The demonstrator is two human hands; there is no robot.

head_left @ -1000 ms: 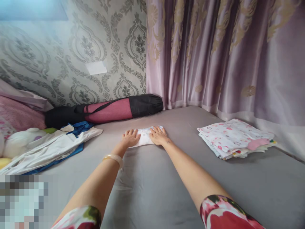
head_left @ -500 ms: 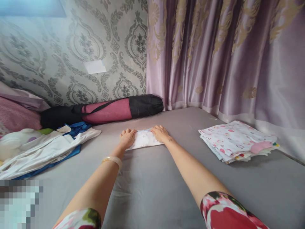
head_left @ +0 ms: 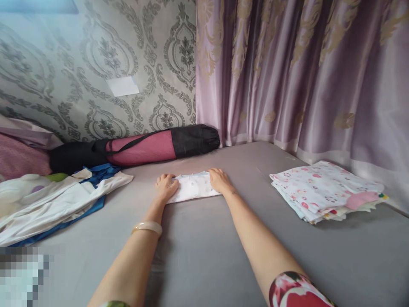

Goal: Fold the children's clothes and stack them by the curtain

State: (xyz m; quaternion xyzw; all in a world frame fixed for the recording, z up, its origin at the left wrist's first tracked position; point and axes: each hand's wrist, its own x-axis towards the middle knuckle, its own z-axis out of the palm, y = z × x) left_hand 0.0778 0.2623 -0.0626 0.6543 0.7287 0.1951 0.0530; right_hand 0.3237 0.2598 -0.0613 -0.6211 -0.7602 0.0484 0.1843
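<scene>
Left hand on left end of white cloth | right hand on right end | both grips: cannot tell | cloth stack, right

Bed: grey-covered, in front of you | middle: white cloth, lying flat, your left hand and right hand touching its ends | to your right: stack of printed cloths, well apart from it | to your left: white and blue clothes, just beside a plush | far edge: black-and-pink bag, lying lengthwise

No writing, number or sign can be read anywhere.
</scene>
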